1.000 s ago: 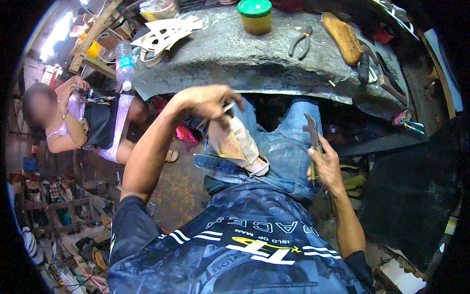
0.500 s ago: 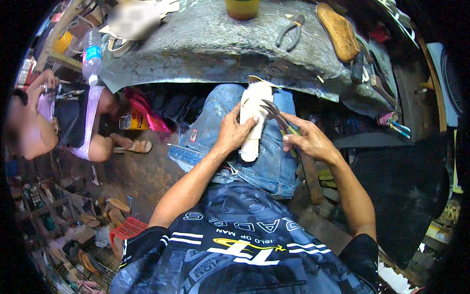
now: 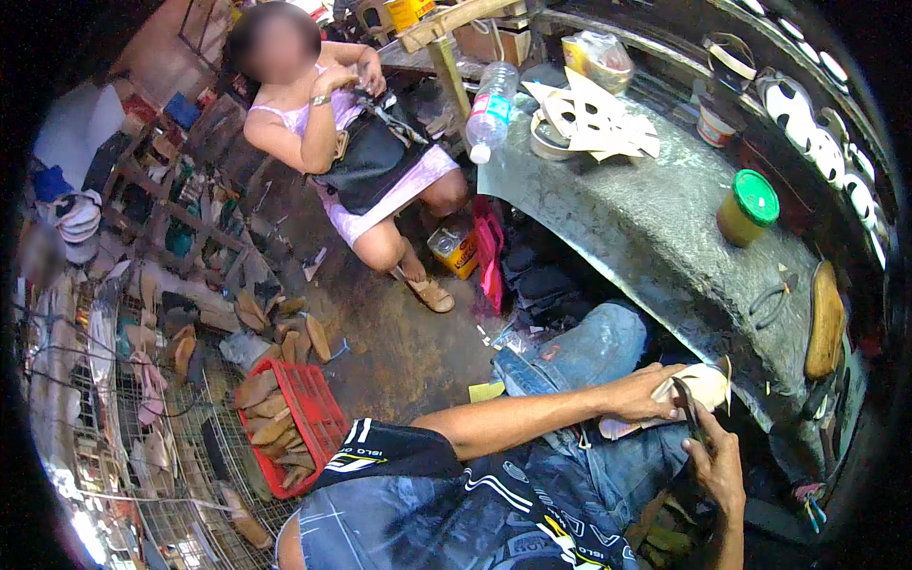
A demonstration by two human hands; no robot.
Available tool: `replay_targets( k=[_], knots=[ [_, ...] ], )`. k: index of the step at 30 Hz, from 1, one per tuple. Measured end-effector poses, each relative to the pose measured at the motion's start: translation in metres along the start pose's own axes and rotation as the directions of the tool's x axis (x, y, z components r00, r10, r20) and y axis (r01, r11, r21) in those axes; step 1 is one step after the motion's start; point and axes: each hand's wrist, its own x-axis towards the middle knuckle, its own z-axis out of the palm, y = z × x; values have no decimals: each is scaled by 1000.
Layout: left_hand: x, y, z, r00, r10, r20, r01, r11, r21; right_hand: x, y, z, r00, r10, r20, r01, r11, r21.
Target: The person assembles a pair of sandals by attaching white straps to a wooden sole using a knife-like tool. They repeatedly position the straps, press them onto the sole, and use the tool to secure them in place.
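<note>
A cream-white shoe piece, shaped like an upper over a form (image 3: 708,384), lies across my jeans-covered lap. My left hand (image 3: 644,393) is closed around it from the left. On its near side, my right hand (image 3: 718,464) grips a pair of dark-jawed pincers (image 3: 692,408), whose jaws are against or very close to the piece; whether they bite on it I cannot tell. Most of the pincers' handles are hidden in my right palm. Just beyond my hands runs the edge of the grey-topped workbench (image 3: 655,214).
On the bench are a green-lidded jar (image 3: 753,199), pliers (image 3: 769,302), a wooden shoe last (image 3: 825,323), a plastic bottle (image 3: 491,109) and cut white pieces (image 3: 608,119). A seated person (image 3: 332,142) is across the floor. Left of me stands a red crate (image 3: 309,418) of lasts.
The view has swung left, bringing the seated person and red crate further in. Both hands still hold the same things; the pincers now sit closer to my left thumb.
</note>
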Motion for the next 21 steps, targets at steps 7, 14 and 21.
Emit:
replay_targets(
  k=[7, 14, 21],
  knots=[
    [42, 70, -82, 939, -254, 230, -7, 657, 754, -11, 23, 28, 946, -159, -284, 240, 930, 280],
    [24, 45, -54, 981, 105, -164, 53, 666, 744, 20, 32, 70, 913, -61, -403, 181, 946, 268],
    [38, 33, -47, 981, 50, -188, 124, 585, 802, 46, 45, 130, 769, -141, -624, 320, 929, 185]
  ],
)
